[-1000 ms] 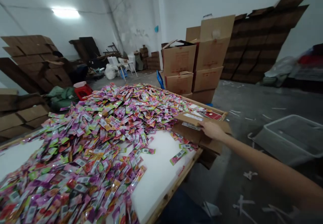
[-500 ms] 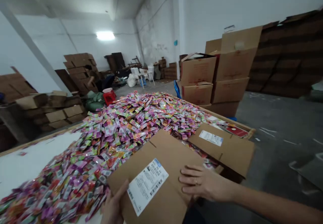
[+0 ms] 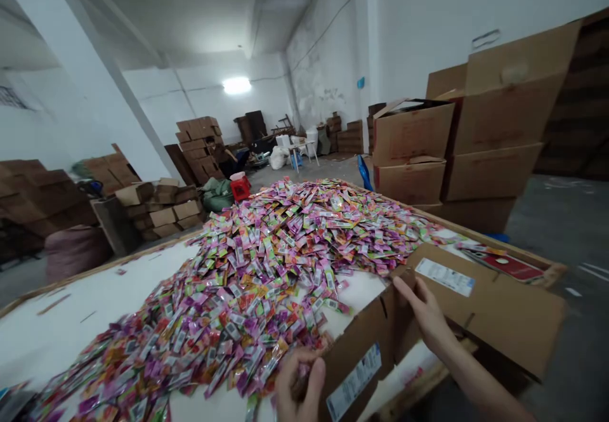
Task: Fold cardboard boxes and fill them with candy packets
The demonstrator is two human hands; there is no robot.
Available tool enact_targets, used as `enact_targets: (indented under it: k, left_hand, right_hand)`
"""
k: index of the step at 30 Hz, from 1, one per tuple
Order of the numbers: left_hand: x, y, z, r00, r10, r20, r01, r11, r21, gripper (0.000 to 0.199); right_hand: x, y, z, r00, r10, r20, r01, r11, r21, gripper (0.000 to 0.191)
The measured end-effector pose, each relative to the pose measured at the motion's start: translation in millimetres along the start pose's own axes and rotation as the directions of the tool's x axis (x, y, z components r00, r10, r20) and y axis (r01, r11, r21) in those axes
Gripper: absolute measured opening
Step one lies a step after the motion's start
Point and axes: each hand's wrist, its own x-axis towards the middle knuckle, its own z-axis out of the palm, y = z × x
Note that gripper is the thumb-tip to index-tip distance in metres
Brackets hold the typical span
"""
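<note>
A brown cardboard box with a white printed label stands tilted on edge at the near side of the table. My left hand is closed at its left end, fingers curled and thumb forward; part of its grip is hidden. My right hand grips the far right end of the box, thumb on its upper edge. Beyond both hands lies a big heap of small colourful plastic packets. To the right rests a second labelled cardboard box.
The white tabletop has a raised wooden rim. A red flat item lies in its right corner. Large cartons are stacked behind the right side. Further back are a red bucket, green sacks and piled boxes.
The box has turned from showing its broad labelled face to standing on edge, lower and further right. My right hand has gone from lying flat on it to gripping its end. The view has swung left.
</note>
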Motion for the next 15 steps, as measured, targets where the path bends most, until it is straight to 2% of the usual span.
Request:
enact_targets:
  k: [2, 4, 6, 8, 10, 11, 12, 13, 14, 15]
  left_hand:
    - [2, 2, 3.5, 0.987, -0.157, 0.022, 0.158, 0.973, -0.169, 0.033]
    - [7, 3, 7.6, 0.956, -0.290, -0.043, 0.257, 0.899, -0.353, 0.031]
    - [15, 4, 12.3, 0.931, -0.340, -0.134, 0.241, 0.847, -0.475, 0.033]
    - [22, 5, 16.5, 0.926, -0.304, -0.223, 0.165, 0.859, -0.485, 0.037]
    - [28, 9, 18.1, 0.958, -0.142, -0.248, 0.062, 0.951, -0.303, 0.039]
    - [29, 12, 17.8, 0.981, -0.042, -0.192, 0.015, 0.990, -0.139, 0.040]
    - [30, 16, 16.7, 0.996, 0.042, -0.080, -0.038, 0.998, 0.047, 0.042]
    - [29, 20, 15.1, 0.995, 0.079, 0.066, -0.092, 0.971, 0.223, 0.042]
    - [29, 25, 13.6, 0.978, 0.066, 0.197, -0.136, 0.919, 0.369, 0.042]
    - [29, 29, 12.5, 0.955, 0.029, 0.294, -0.174, 0.860, 0.480, 0.041]
  right_hand:
    - [3, 2, 1, 0.999, 0.038, -0.011, -0.038, 0.999, -0.004, 0.042]
    - [5, 0, 0, 0.996, 0.060, 0.065, -0.058, 0.998, -0.029, 0.037]
    - [3, -6, -3, 0.963, 0.039, 0.267, -0.034, 0.999, -0.024, 0.038]
    - [-1, -13, -6, 0.865, -0.013, 0.501, 0.007, 1.000, 0.012, 0.051]
    - [-3, -16, -9, 0.758, -0.037, 0.651, 0.042, 0.999, 0.008, 0.064]
    - [-2, -16, -10, 0.725, -0.024, 0.688, 0.051, 0.998, -0.019, 0.067]
    - [0, -14, -10, 0.705, 0.003, 0.709, 0.050, 0.997, -0.053, 0.069]
    - [4, -11, -9, 0.690, 0.042, 0.723, 0.038, 0.995, -0.094, 0.071]
    - [9, -7, -7, 0.681, 0.082, 0.728, 0.031, 0.990, -0.141, 0.072]
    - [14, -3, -4, 0.696, 0.102, 0.711, 0.047, 0.981, -0.187, 0.075]
